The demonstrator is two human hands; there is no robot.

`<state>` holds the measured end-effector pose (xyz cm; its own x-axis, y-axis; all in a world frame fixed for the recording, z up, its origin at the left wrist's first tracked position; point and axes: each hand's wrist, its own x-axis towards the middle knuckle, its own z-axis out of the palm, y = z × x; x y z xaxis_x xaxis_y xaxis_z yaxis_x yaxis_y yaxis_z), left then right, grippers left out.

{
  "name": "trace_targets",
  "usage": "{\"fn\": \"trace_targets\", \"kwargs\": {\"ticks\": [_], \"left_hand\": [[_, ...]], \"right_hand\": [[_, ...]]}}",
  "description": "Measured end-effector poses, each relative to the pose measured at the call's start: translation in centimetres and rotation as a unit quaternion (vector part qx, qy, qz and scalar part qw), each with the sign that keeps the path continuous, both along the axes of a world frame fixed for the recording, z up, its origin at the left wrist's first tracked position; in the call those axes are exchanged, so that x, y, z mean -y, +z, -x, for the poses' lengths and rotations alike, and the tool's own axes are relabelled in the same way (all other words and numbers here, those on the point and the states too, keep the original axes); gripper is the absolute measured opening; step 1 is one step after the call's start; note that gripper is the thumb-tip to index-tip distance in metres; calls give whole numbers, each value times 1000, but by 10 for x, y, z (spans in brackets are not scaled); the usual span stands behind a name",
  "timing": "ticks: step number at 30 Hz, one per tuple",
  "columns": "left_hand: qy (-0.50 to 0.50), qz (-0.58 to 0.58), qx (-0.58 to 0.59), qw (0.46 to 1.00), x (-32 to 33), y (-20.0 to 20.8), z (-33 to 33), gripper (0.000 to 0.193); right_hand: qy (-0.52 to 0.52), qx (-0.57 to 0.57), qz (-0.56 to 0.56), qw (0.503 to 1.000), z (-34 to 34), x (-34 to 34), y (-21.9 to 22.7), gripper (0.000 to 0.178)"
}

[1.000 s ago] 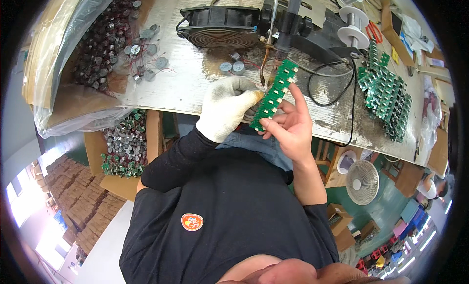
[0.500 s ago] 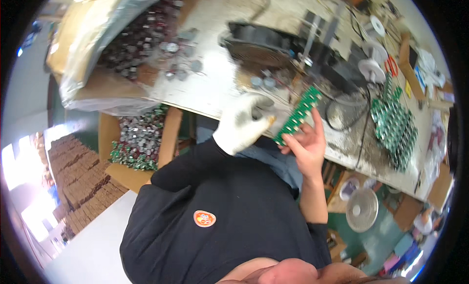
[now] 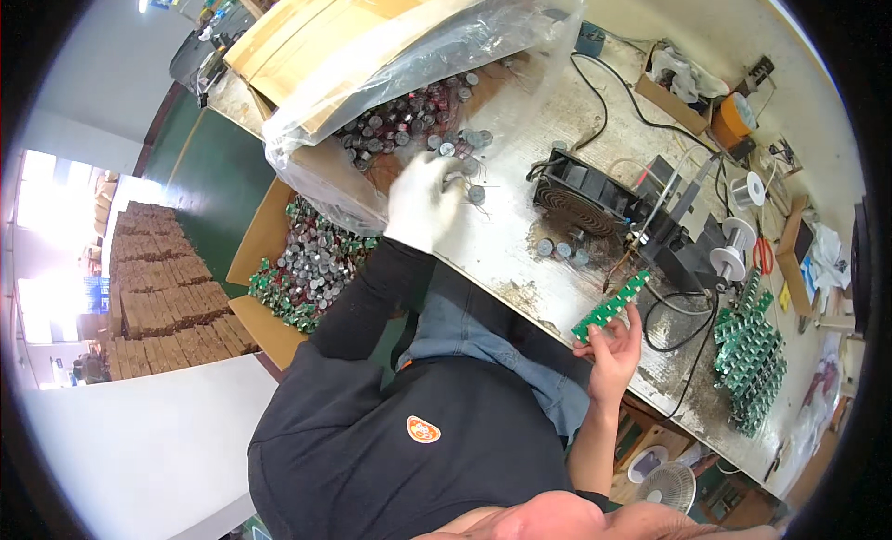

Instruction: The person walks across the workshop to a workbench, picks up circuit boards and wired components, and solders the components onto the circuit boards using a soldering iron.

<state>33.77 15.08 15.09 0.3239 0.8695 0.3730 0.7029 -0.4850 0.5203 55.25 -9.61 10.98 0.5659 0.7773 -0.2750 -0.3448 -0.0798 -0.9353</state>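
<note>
While the left hand (image 3: 423,201) reaches out over the near edge of the desk (image 3: 483,244), its arm stretched far and slightly right from the shoulder, the right hand (image 3: 613,356) is raised on a bent forearm, palm up, fingers pointing far. The hands are well apart. The gloved left one has its fingers curled beside the loose motors (image 3: 477,195); whether it grips one, I cannot tell. The bare right one pinches the near-left end of a green board (image 3: 611,308) between thumb and fingers, above the desk's near edge.

Left to right: one carton (image 3: 265,322) of parts, too many to count; one bagged box (image 3: 321,38) with a motor heap (image 3: 409,122), also uncountable; one fan (image 3: 585,191), at least three motors (image 3: 563,250) near it; two spools (image 3: 746,190); one board pile (image 3: 753,354), overlapping too much to count; one pair of red scissors (image 3: 763,255).
</note>
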Motion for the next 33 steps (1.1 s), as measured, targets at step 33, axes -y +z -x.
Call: {"fn": "trace_targets", "kwargs": {"ticks": [33], "left_hand": [[-144,536,307,773,74,-15,-51,36]], "right_hand": [[25,-36,9,999,-8,1,5,66]]}}
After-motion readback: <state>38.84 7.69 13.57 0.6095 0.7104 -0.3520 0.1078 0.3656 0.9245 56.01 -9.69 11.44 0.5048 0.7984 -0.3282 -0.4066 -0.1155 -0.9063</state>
